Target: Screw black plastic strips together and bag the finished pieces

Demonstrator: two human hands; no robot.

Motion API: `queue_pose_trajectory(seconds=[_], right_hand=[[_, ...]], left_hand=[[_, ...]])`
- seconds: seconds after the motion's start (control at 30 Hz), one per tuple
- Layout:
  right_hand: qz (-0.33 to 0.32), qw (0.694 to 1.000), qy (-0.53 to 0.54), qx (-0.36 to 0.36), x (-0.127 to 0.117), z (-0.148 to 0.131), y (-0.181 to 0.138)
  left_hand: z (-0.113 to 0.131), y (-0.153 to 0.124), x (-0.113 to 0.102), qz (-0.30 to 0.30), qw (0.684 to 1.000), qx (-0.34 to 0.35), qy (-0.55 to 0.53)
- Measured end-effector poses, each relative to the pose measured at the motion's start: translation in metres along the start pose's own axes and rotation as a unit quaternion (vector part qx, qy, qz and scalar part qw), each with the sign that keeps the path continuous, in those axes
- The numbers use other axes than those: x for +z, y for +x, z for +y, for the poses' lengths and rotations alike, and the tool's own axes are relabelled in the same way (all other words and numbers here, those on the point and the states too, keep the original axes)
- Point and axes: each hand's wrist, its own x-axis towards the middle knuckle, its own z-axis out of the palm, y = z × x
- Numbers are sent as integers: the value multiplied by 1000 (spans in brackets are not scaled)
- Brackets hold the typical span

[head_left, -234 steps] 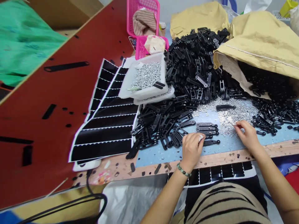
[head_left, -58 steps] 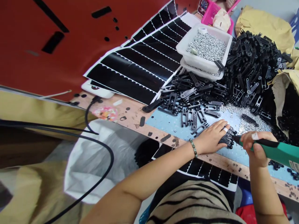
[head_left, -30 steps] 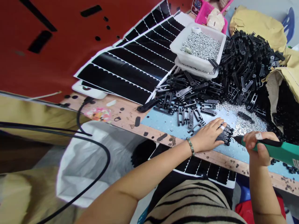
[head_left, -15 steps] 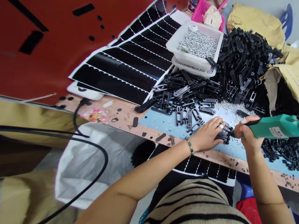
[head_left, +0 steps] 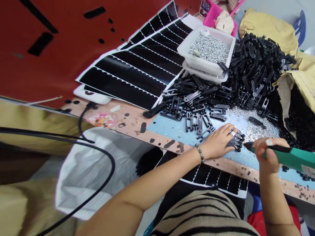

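The right hand [head_left: 269, 154] grips a green driver [head_left: 294, 159] — rear cut off, pale label [head_left: 308, 171] unreadable. The left hand [head_left: 218, 142], fingers laid flat, partly hides the black links [head_left: 237, 141] on the blue mat [head_left: 169, 130].

A single camera worn on the head looks forward and steeply down from just above the striped top [head_left: 201, 214] at the near side, close enough for the left grip [head_left: 219, 141] and the right grip [head_left: 267, 155] to show clearly, both right of the middle. It faces somewhat left of them, so the red panel [head_left: 64, 42] takes up the far left, and the right border cuts off the green tool [head_left: 295, 158]. The table's [head_left: 133, 123] near edge slants down rightward, while the pale wall [head_left: 275, 6] shows far right.
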Motion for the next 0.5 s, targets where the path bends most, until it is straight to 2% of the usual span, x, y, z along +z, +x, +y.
queue_pose_trajectory(seconds=[0.07, 0.2, 0.5], right_hand=[[8, 999, 36, -31, 0, -9, -2], [-11, 998, 55, -3, 2, -17, -9], [-27, 999, 18, -3, 7, -3, -19]], left_hand=[[-1, 0, 1, -2, 1000, 0, 5], [-2, 0, 3, -4, 1000, -3, 3], [0, 1, 0, -10, 1000, -1, 14]])
